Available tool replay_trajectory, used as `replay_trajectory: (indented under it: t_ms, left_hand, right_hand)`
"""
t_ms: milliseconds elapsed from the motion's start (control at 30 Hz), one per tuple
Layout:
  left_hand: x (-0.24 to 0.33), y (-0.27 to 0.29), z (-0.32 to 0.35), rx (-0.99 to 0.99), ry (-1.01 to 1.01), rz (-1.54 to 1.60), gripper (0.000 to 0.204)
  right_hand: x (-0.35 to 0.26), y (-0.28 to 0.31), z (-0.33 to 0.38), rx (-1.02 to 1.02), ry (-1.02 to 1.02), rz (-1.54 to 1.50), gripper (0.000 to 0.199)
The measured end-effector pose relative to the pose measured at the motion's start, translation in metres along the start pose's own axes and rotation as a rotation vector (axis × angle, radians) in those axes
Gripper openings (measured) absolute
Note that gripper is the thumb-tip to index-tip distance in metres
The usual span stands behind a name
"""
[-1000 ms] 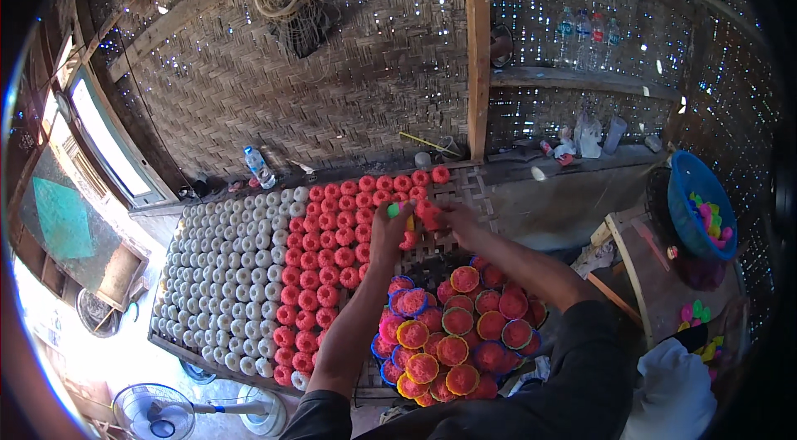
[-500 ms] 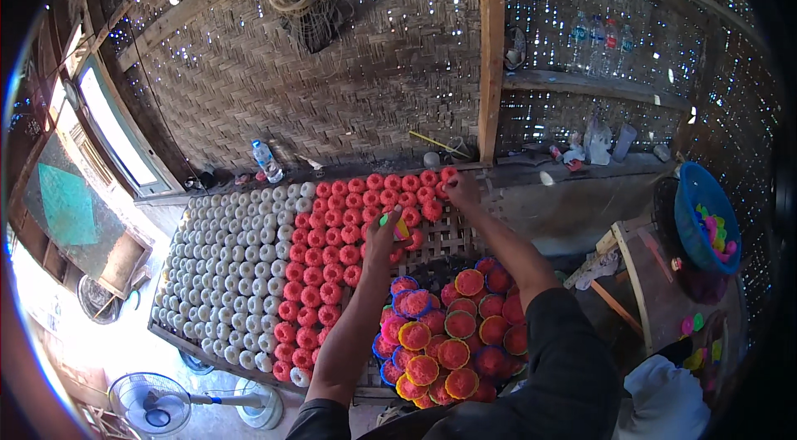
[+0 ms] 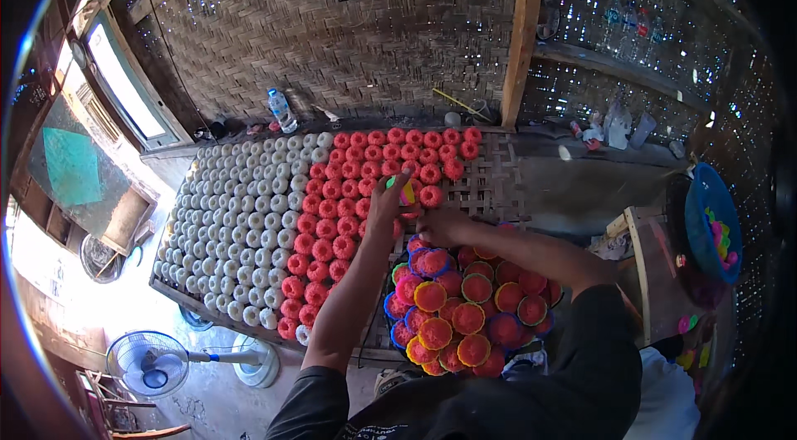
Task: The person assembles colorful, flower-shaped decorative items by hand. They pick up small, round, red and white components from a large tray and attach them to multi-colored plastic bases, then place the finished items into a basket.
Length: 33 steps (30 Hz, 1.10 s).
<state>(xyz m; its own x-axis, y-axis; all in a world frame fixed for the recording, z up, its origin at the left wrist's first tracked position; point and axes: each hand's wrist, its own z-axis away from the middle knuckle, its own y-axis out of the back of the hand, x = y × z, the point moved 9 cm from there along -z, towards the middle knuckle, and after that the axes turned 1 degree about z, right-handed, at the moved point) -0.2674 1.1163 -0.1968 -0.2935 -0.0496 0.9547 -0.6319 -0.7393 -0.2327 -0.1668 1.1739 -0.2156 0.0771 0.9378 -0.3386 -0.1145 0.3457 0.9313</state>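
Observation:
My left hand (image 3: 387,201) is closed around several small plastic moulds (image 3: 407,193) in green, yellow and pink, above the rows of red ring-shaped cakes (image 3: 343,207). Close beside it, my right hand (image 3: 442,227) has its fingers curled inward over the far edge of a heap; what they hold, if anything, is hidden. That heap is of colourful fluted moulds (image 3: 435,333) filled with a red crumbly mass. The red cakes sit in rows on a woven bamboo rack (image 3: 494,178), next to rows of white cakes (image 3: 241,224) on the left.
A water bottle (image 3: 282,111) stands on the ledge along the woven wall. At the right, a blue basin (image 3: 711,220) holds coloured moulds, near a wooden board (image 3: 674,278). A fan (image 3: 149,364) is on the floor at the lower left.
My right hand has come back from the far end of the red rows to the heap of filled moulds. My left hand still holds its moulds. The view has shifted.

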Motion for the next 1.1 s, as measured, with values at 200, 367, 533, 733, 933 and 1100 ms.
replay_trajectory:
  t_ms: [200,367,533,733,933,1100]
  left_hand:
    - [-0.002,0.029,0.016,0.035,-0.009,-0.078,0.063]
    - [-0.012,0.011,0.031,-0.047,0.04,-0.075,0.062]
    - [-0.038,-0.019,0.017,-0.276,0.095,0.039,0.058]
    - [-0.043,-0.032,0.015,-0.329,0.06,0.21,0.048]
    - [-0.022,-0.035,0.019,-0.232,0.052,0.162,0.043]
    - [-0.017,-0.04,0.004,-0.204,-0.081,-0.018,0.057]
  right_hand:
    - [0.011,0.024,0.018,0.232,0.053,-0.219,0.025]
    - [0.013,0.068,0.043,0.638,0.112,-0.374,0.023]
    - [0.014,0.085,0.056,0.753,0.132,-0.476,0.025]
    - [0.008,0.095,0.068,0.846,0.014,-0.475,0.019]
    - [0.003,0.095,0.077,0.833,0.082,-0.541,0.022]
    - [0.048,0.068,0.055,0.726,-0.097,-0.817,0.025]
